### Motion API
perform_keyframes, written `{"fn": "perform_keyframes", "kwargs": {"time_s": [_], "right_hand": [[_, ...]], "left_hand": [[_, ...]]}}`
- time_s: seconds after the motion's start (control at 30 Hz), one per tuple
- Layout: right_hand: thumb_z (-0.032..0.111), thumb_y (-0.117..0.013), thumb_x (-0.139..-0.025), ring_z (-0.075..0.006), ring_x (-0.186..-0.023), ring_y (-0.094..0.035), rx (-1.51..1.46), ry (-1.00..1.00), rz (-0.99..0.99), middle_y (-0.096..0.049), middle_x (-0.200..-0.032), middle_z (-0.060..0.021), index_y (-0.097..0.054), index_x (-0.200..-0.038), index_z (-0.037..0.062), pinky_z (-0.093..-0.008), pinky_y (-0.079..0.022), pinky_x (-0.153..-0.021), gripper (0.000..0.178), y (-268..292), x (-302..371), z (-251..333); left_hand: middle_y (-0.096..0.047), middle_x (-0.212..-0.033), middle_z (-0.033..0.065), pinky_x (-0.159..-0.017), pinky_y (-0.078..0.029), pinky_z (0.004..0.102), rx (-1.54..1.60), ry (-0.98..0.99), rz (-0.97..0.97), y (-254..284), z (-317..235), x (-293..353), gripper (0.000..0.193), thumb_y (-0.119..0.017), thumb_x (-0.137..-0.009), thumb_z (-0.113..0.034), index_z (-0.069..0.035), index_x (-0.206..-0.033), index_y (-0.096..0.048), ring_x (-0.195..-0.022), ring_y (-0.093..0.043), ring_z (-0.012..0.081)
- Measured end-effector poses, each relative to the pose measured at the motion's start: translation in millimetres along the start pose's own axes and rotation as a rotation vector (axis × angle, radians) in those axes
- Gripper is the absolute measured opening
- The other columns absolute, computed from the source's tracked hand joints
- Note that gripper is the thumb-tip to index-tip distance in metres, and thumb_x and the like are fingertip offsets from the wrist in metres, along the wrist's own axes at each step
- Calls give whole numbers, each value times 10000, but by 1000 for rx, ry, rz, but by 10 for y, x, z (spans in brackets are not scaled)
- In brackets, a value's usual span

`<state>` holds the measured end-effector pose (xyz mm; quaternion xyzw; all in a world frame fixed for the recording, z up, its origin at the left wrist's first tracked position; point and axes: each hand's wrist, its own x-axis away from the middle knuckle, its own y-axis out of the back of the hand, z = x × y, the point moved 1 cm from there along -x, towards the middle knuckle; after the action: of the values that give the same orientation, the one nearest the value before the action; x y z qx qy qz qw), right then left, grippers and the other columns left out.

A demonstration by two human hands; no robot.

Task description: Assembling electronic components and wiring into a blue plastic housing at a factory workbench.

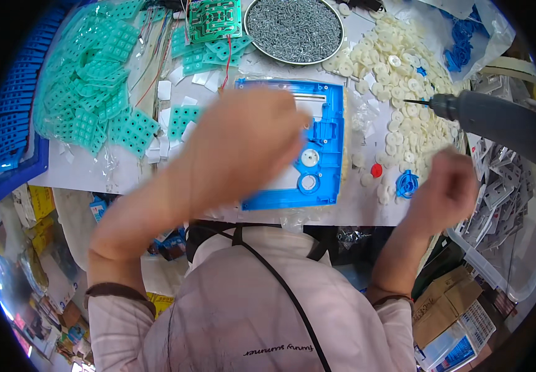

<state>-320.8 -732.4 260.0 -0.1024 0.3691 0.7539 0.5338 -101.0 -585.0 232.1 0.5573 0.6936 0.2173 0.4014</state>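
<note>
A blue plastic housing (331, 192) lies on the table in front of me, its inside facing up. It carries a white toothed disc (309, 157) and, below that, a round blue ring (308, 182). Over its left and upper part is my left hand (249, 133), blurred, with fingers curled together; whatever they hold is hidden. My right hand (446, 192), also smeared, is curled at the table's right edge, apart from the housing. Nearest to it are a coiled blue plastic part (407, 184) and scattered cream plastic discs (394, 139). What the right fingers hold, if anything, cannot be made out.
Above the right hand juts a grey electric screwdriver (497, 115), its bit pointing left. A round tray of screws (294, 28) sits at the back beside a green circuit board (215, 18). Green rubber keypads (88, 87) pile up left; a clear bin (509, 260) stands right.
</note>
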Motion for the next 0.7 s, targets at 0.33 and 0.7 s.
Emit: {"fn": "perform_keyframes", "kwargs": {"time_s": [0.33,0.7], "right_hand": [[346,-588,-965,-221,-904,-548,-1031,90,775,-594,-994,-59,-478,-1439,9,-483,-415,-926,592,53,-1312,-154],[283,-565,-972,-196,-803,-526,-660,119,675,-556,-917,-88,-452,-1388,-14,-415,-451,-820,524,-115,-868,159]], "left_hand": [[-668,-873,135,-831,-439,517,-468,119,109,-30,907,-998,148,-646,-849,-215,-76,-846,-694,-908,-638,345],[-671,-824,144,-833,-431,500,-493,68,70,-24,896,-1065,188,-593,-874,-201,-76,-762,-677,-894,-650,341]]}}
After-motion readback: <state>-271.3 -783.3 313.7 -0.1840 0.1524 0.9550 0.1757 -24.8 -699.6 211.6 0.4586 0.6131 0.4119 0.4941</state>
